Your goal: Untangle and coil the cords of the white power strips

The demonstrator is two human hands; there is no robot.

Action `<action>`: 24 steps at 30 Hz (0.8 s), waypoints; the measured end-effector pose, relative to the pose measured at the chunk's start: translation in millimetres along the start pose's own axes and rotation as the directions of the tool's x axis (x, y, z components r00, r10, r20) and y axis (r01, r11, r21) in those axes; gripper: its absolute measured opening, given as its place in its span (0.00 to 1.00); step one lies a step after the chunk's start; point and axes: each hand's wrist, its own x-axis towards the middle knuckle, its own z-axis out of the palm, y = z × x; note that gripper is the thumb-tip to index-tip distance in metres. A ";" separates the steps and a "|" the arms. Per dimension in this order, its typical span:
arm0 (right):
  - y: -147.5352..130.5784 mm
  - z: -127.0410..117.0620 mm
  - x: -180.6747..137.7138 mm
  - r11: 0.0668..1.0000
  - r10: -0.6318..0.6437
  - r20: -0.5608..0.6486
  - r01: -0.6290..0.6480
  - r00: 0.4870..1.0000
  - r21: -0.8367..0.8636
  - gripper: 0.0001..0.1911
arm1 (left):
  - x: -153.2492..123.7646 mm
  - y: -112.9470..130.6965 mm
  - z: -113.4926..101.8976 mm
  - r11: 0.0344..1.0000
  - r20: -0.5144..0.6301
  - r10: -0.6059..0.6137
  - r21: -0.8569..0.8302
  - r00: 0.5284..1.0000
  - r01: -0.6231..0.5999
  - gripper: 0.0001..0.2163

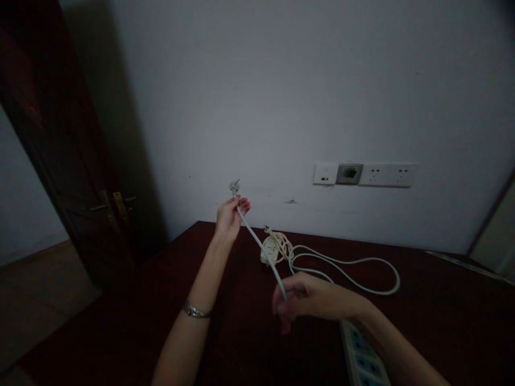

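Observation:
My left hand [230, 215] grips a white power cord [257, 239] just below its plug [234, 186], which points up toward the wall. Lower and to the right, my right hand [306, 297] has its fingers curled around the same cord, so that the stretch between the hands runs straight. Loops of the cord [386, 262] lie on the dark red table behind my right hand. Under my right forearm is a white power strip [360, 354] with blue socket faces, partly hidden by the arm and cut off by the bottom edge.
A second, smaller power strip [269, 252] with a bundled cream cord [282, 244] lies near the back of the table [241, 332]. Wall sockets [386, 175] are mounted above the table at the right. A dark door [80, 161] with a metal handle stands at the left.

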 end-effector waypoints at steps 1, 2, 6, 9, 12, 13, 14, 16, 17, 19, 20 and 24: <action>-2.6 -7.8 -7.2 0.998 0.002 -0.030 -0.004 1.000 -0.055 0.14 | 3.8 4.2 -3.4 0.999 -0.035 0.035 -0.026 0.999 -0.036 0.08; -4.9 -15.6 -13.9 0.997 -0.015 -0.072 0.009 0.997 -0.079 0.14 | 6.9 8.0 -6.7 0.997 -0.063 0.057 -0.048 0.996 -0.060 0.08; -9.3 -44.2 -35.2 0.996 -0.093 -0.316 0.089 0.944 -0.026 0.15 | 14.1 14.0 -14.8 0.993 -0.108 0.036 -0.106 0.994 -0.048 0.08; -10.2 -58.3 -45.2 0.984 -0.118 -0.501 0.170 0.857 0.060 0.15 | 16.4 2.9 -14.4 0.995 -0.073 -0.020 -0.095 0.997 0.013 0.08; -14.2 -62.8 -50.0 0.949 -0.180 -0.677 0.307 0.714 0.071 0.14 | 15.1 -19.0 -10.0 0.995 -0.031 -0.089 -0.051 0.996 0.087 0.06; -16.4 -62.3 -50.6 0.938 -0.206 -0.718 0.343 0.665 0.049 0.14 | 13.6 -27.1 -8.0 0.993 -0.017 -0.116 -0.040 0.993 0.115 0.06; -18.7 -61.1 -51.0 0.927 -0.234 -0.744 0.373 0.625 0.023 0.15 | 11.5 -35.0 -5.9 0.988 -0.006 -0.150 -0.031 0.989 0.150 0.06; -22.7 -57.7 -51.5 0.912 -0.281 -0.770 0.410 0.573 -0.028 0.15 | 6.3 -49.3 -2.1 0.969 0.016 -0.246 -0.020 0.969 0.247 0.07; -24.2 -56.0 -52.0 0.909 -0.300 -0.771 0.414 0.562 -0.051 0.15 | 3.6 -55.3 -0.5 0.952 0.022 -0.304 -0.019 0.952 0.304 0.07; -25.4 -53.6 -54.2 0.916 -0.320 -0.749 0.391 0.580 -0.089 0.15 | -0.7 -65.1 1.0 0.907 0.037 -0.419 -0.024 0.907 0.420 0.08; -25.4 -52.9 -55.8 0.925 -0.322 -0.725 0.365 0.609 -0.105 0.16 | -1.9 -68.8 0.9 0.884 0.054 -0.464 -0.025 0.884 0.466 0.08; -24.9 -50.9 -62.3 0.963 -0.271 -0.577 0.211 0.770 -0.169 0.17 | -1.6 -74.3 -2.6 0.820 0.204 -0.567 0.055 0.798 0.569 0.08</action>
